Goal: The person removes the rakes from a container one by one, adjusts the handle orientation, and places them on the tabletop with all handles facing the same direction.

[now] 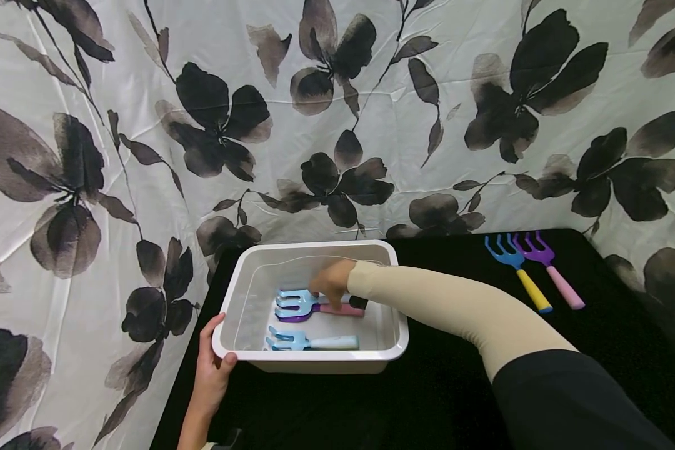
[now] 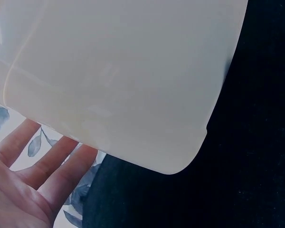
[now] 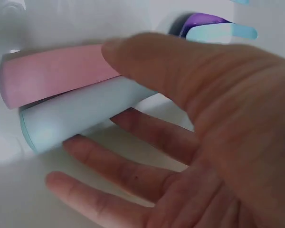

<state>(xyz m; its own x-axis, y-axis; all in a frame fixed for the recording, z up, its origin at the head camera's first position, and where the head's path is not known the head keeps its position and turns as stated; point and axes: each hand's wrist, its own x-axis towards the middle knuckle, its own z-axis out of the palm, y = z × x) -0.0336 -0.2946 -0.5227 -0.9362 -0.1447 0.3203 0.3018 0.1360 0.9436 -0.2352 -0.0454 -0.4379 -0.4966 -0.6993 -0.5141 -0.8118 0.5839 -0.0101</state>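
A white plastic tub (image 1: 309,355) stands on the black surface. My left hand (image 1: 210,365) grips its front left corner, thumb on the front rim and fingers against the side. Inside the tub, my right hand (image 1: 333,282) reaches down to two overlapping hand forks. Its thumb lies across the handles in the right wrist view, with fingertips along the lower edge of the light blue hand fork (image 3: 76,114). Beside that handle lies the pink handle of a purple hand fork (image 3: 57,73). Another light blue hand fork (image 1: 332,342) rests nearer the tub's front.
At the right on the black table (image 1: 439,400) lie a blue hand fork with a yellow handle (image 1: 531,289) and a purple hand fork with a pink handle (image 1: 564,286). A floral cloth (image 1: 416,125) hangs behind and along the left.
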